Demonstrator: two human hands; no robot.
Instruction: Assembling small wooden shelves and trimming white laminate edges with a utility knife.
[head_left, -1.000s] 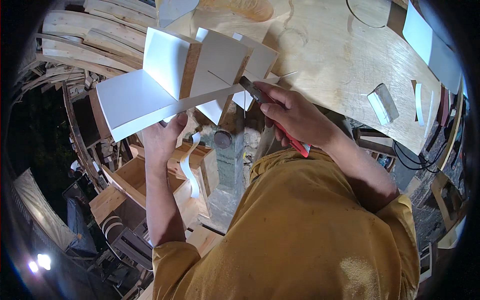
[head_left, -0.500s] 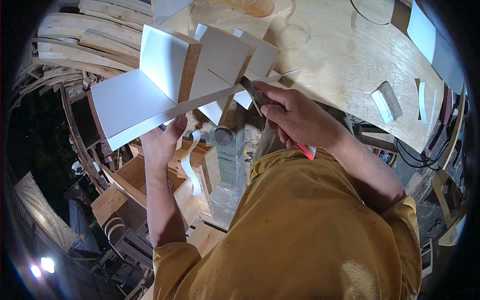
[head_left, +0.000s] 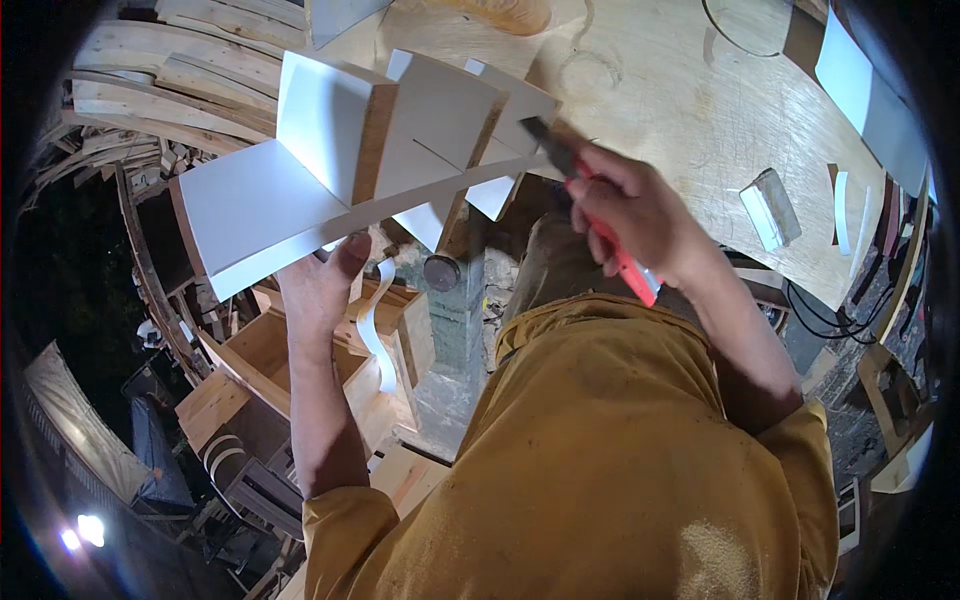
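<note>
My left hand [head_left: 318,285] grips the near edge of a white panel assembly [head_left: 262,205] from below, with the thumb against its underside. Upright white boards with bare brown edges cross the long panel, which rests tilted over the table's near edge. In my right hand [head_left: 645,220] is a red-handled utility knife [head_left: 630,270], its dark flat blade pointing up and left just beyond the panel's right end. A small gap seems to separate blade and panel, though I cannot tell exactly. Thin slivers stick out near that end.
The plywood table [head_left: 680,130] carries a white-faced block [head_left: 770,208] and narrow white strips [head_left: 842,212] at right. A curled white strip [head_left: 373,330] hangs by a wooden drawer box [head_left: 270,350] below my left hand. Stacked planks [head_left: 190,50] lie at upper left; black cables [head_left: 835,325] hang right.
My right hand has moved right with the knife, drawing the blade off the panel's near edge to beyond its right end. The left hand and panel have barely moved.
</note>
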